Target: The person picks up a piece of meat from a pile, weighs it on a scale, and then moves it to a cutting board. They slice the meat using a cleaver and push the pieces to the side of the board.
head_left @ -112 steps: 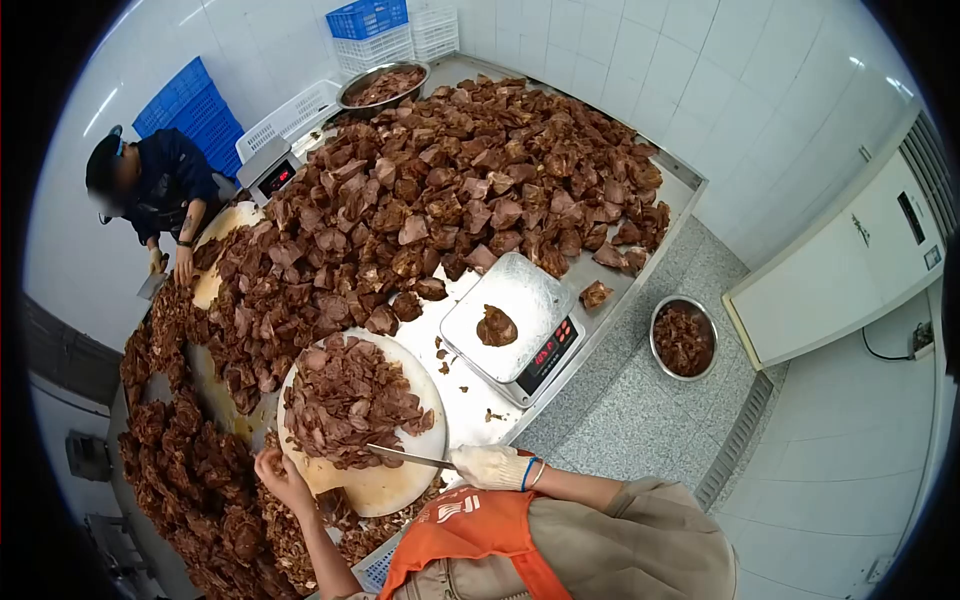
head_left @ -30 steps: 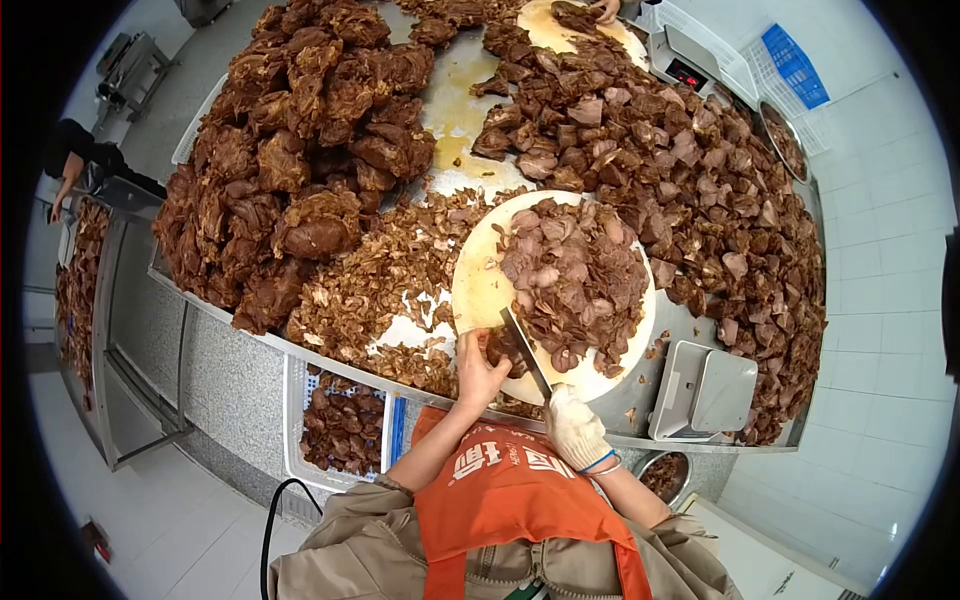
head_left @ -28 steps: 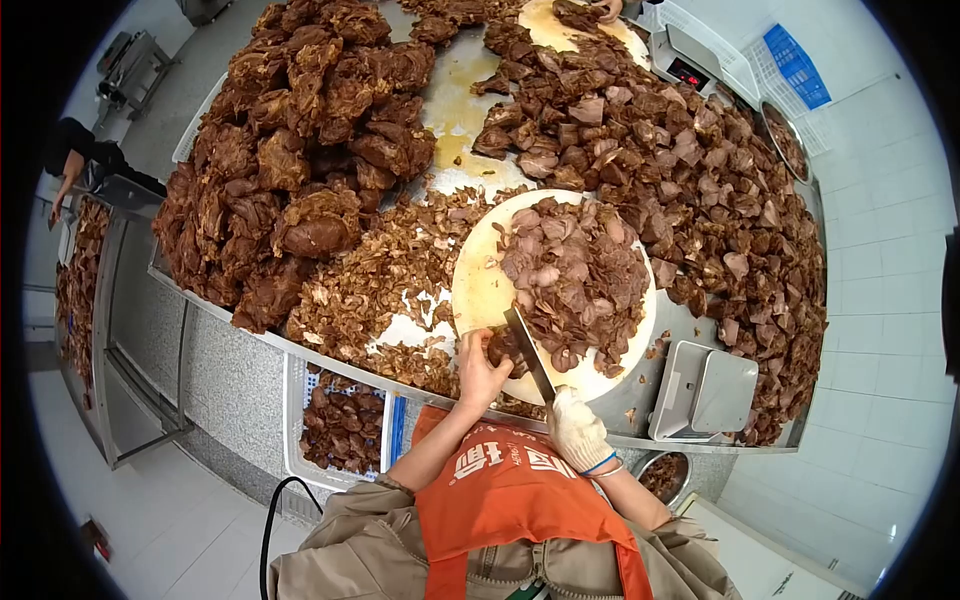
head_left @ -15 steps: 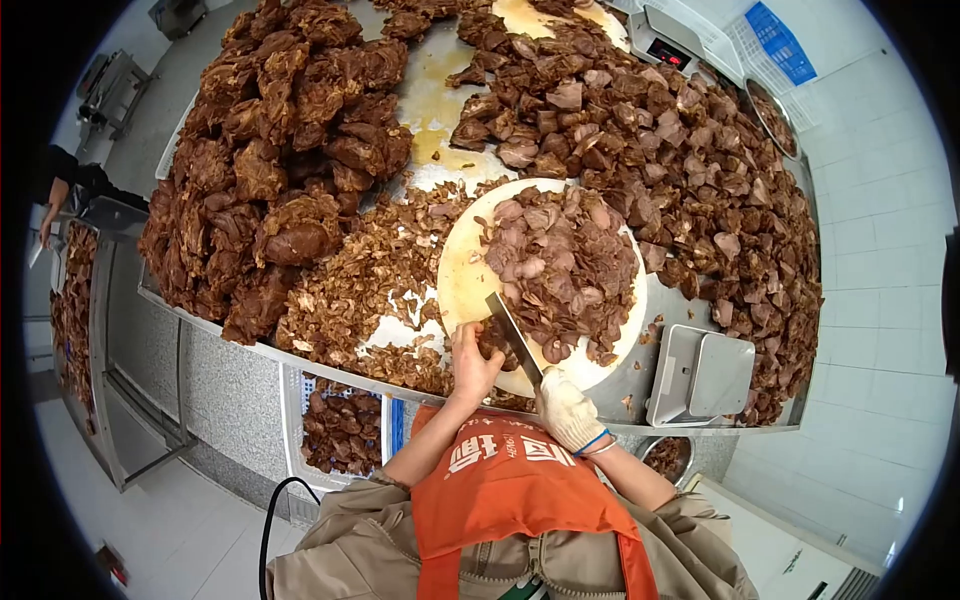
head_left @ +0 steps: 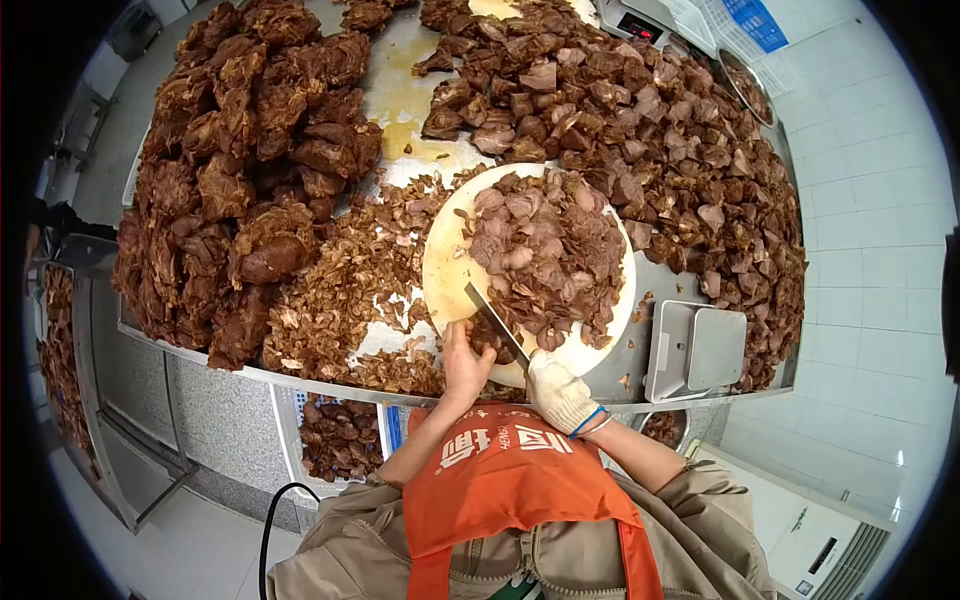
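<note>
My right hand, in a white knit glove, grips the handle of a broad-bladed knife. Its blade points away and to the left over a round pale cutting board. My bare left hand is at the board's near edge, fingers curled on a dark brown piece of cooked meat just left of the blade. The blade partly covers that piece. Beyond the knife, a heap of sliced meat covers much of the board.
Large meat chunks are piled left, beside small scraps. Cut pieces cover the right of the metal table. A small scale stands right of the board; another scale is at the back. Below the table edge is a crate of meat.
The whole view has shifted, so the table appears further left. The knife blade now shows narrower, its flat side turned more away. Both hands remain at the board's near edge.
</note>
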{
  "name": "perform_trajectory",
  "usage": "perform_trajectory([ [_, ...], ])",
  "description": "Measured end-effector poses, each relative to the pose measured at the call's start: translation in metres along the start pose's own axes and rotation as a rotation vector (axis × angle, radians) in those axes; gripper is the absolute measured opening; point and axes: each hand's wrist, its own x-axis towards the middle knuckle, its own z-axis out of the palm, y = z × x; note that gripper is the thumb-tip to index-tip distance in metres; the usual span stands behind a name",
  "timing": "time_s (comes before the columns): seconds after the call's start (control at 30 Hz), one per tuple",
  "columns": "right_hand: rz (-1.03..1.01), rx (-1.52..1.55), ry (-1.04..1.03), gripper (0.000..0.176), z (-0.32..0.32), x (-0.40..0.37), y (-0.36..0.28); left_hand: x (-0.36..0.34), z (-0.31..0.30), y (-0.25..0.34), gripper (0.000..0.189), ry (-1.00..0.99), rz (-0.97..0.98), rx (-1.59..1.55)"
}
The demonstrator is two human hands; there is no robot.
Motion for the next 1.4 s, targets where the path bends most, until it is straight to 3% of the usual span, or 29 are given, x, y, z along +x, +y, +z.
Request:
perform_trajectory([
  [0.07, 0.19, 0.139, -0.185, 0.017, -0.009, 0.005, -0.005, 0.001, -0.001, 0.003, 0.044, -0.006, 0.006, 0.009],
  [0.23, 0.166, 0.056, -0.2, 0.011, -0.03, 0.034, -0.011, 0.004, -0.005, 0.007, 0.043, -0.038, -0.02, 0.001],
  [0.3, 0.22, 0.121, -0.416, 0.012, -0.025, 0.041, -0.007, 0.006, -0.007, 0.01, 0.047, -0.083, -0.063, -0.048],
  [0.33, 0.15, 0.06, -0.292, 0.013, -0.018, 0.035, -0.004, 0.007, -0.008, 0.012, 0.046, -0.087, -0.056, -0.049],
  [0.43, 0.212, 0.121, -0.438, 0.014, -0.01, 0.047, 0.002, 0.008, -0.01, 0.017, 0.045, -0.093, -0.074, -0.044],
  [0.6, 0.201, 0.175, -0.412, 0.016, 0.006, 0.051, 0.008, 0.01, -0.008, 0.019, 0.042, -0.067, -0.025, -0.045],
  [0.67, 0.142, 0.065, -0.356, 0.014, 0.022, 0.048, 0.006, 0.004, -0.008, 0.019, 0.041, -0.068, 0.007, -0.039],
  [0.7, 0.334, 0.168, -0.484, 0.012, 0.025, 0.056, 0.001, 0.004, -0.007, 0.018, 0.041, -0.064, 0.003, -0.035],
  [0.77, 0.363, 0.18, -0.483, 0.012, 0.031, 0.053, -0.004, -0.003, -0.002, 0.016, 0.04, -0.051, 0.033, -0.011],
  [0.87, 0.383, 0.174, -0.387, 0.013, 0.022, 0.048, -0.008, -0.007, 0.005, 0.016, 0.04, 0.004, -0.012, -0.027],
  [0.97, 0.276, 0.151, -0.255, 0.014, 0.008, 0.032, -0.007, -0.004, 0.011, 0.01, 0.039, 0.097, -0.032, -0.061],
  [1.03, 0.35, 0.325, -0.496, 0.016, -0.008, -0.003, -0.003, -0.005, 0.012, 0.005, 0.039, 0.101, -0.055, -0.125],
  [1.17, 0.192, 0.111, -0.354, 0.018, -0.005, -0.005, -0.005, -0.009, 0.016, 0.0, 0.04, 0.099, -0.001, -0.026],
  [1.2, 0.116, 0.051, -0.226, 0.008, 0.007, -0.008, -0.002, -0.013, 0.016, 0.0, 0.04, 0.095, -0.002, -0.019],
  [1.33, 0.283, 0.171, -0.311, 0.01, 0.044, 0.001, 0.0, -0.013, 0.01, 0.004, 0.04, 0.108, -0.075, -0.083],
  [1.4, 0.25, 0.205, -0.261, 0.011, 0.042, 0.002, -0.002, -0.014, 0.007, -0.003, 0.04, 0.135, -0.09, -0.126],
])
